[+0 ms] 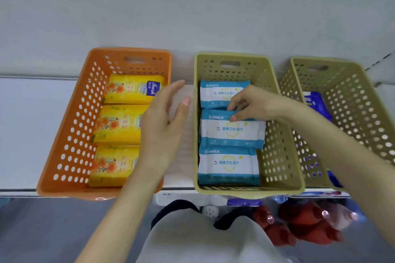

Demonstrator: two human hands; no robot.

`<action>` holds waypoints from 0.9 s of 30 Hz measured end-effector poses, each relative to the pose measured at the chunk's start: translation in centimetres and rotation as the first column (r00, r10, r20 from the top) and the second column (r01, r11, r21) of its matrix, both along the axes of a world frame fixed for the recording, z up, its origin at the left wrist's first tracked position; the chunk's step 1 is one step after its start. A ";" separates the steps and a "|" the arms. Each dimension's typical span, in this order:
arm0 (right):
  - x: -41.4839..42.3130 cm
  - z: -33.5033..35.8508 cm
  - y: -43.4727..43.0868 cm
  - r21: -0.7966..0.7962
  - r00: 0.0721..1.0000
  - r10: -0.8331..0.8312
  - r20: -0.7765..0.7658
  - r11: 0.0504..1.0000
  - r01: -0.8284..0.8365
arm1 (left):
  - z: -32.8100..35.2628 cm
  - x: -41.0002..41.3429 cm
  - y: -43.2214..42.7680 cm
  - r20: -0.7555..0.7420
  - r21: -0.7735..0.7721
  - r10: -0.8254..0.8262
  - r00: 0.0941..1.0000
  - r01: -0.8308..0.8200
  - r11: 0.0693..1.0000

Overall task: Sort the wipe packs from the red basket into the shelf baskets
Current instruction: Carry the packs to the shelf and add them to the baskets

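Observation:
Three baskets stand side by side on a white shelf. The orange basket point(70, 126) holds three yellow wipe packs point(119, 124) in a row. The middle olive basket point(284, 156) holds three blue-and-white wipe packs. My right hand point(250, 102) reaches into it and pinches the top edge of the middle blue-and-white pack point(233, 132), which lies slightly askew. My left hand point(164, 126) hovers open over the gap between the orange and middle baskets, touching nothing. The right olive basket point(354, 113) holds dark blue packs point(316, 102). The red basket is not clearly in view.
The white shelf point(27, 134) extends to the left of the orange basket. A grey wall rises behind the baskets. Below the shelf edge lie red packaged items point(305, 226) and other blurred goods. My light-coloured top point(192, 239) fills the bottom centre.

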State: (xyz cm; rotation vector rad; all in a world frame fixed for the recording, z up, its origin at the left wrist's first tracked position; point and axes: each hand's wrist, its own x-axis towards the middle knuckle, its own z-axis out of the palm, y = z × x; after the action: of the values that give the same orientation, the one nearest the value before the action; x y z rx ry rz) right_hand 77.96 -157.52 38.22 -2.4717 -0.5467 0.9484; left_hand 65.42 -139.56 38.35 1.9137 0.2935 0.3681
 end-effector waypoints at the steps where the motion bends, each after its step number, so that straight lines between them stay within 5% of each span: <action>1: -0.1 -0.5 0.4 0.004 1.000 -0.011 -0.023 1.000 0.011 | 0.0 0.0 0.3 0.015 0.123 0.003 1.000 -0.005 0.992; 3: -0.4 -1.3 0.6 0.008 0.998 -0.055 -0.031 0.998 0.055 | -0.4 0.1 1.0 -0.025 0.235 -0.019 1.000 0.025 0.972; 9: -1.5 -2.6 0.4 0.029 0.985 -0.084 0.148 0.996 0.081 | -2.1 0.1 0.6 -0.306 0.204 -0.148 0.940 0.216 0.955; 14: -3.2 -2.5 -0.1 -0.121 0.823 0.134 0.552 0.989 -0.080 | -2.4 0.2 0.3 -0.305 0.282 -0.132 0.943 0.222 0.933; 20: -4.3 -3.3 -0.3 -0.181 0.894 0.235 0.381 0.967 -0.178 | -2.5 0.5 0.5 -0.347 0.205 -0.101 0.933 0.181 0.962; 27: -4.2 -4.1 -0.5 -0.142 0.893 0.190 0.409 0.979 -0.143 | -2.7 0.7 0.7 -0.392 0.167 -0.084 0.916 0.161 0.973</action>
State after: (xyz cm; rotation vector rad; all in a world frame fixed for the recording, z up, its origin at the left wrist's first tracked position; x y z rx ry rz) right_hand 73.79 -158.04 34.10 -2.7794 -0.8807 0.5051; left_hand 66.12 -138.85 35.66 2.1834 0.4021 -0.0710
